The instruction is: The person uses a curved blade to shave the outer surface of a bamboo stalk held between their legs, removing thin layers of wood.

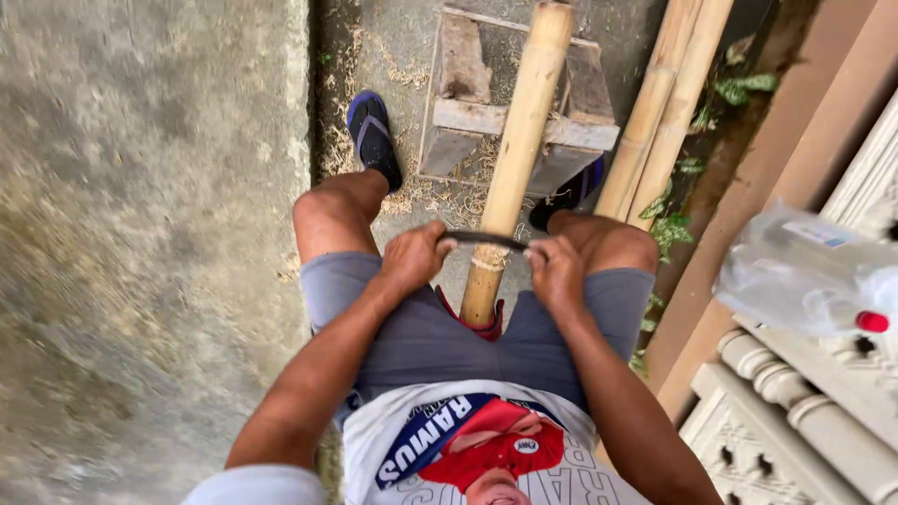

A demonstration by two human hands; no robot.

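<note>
A thick bamboo pole (pixel 517 150) runs from my lap up over a small wooden stool (pixel 468 112) on the ground. A dark curved blade (pixel 486 240) lies across the pole near its lower end. My left hand (pixel 412 257) grips the blade's left end and my right hand (pixel 556 271) grips its right end, one on each side of the pole. I sit with bare knees apart, in grey shorts, the pole's near end resting between my thighs.
Two more bamboo poles (pixel 666 103) lean at the right by a brown plank and green weeds. A clear plastic bottle with a red cap (pixel 804 276) lies on carved pale furniture at the right. Shavings litter the concrete floor (pixel 140 234). My blue sandal (pixel 372 136) is left of the stool.
</note>
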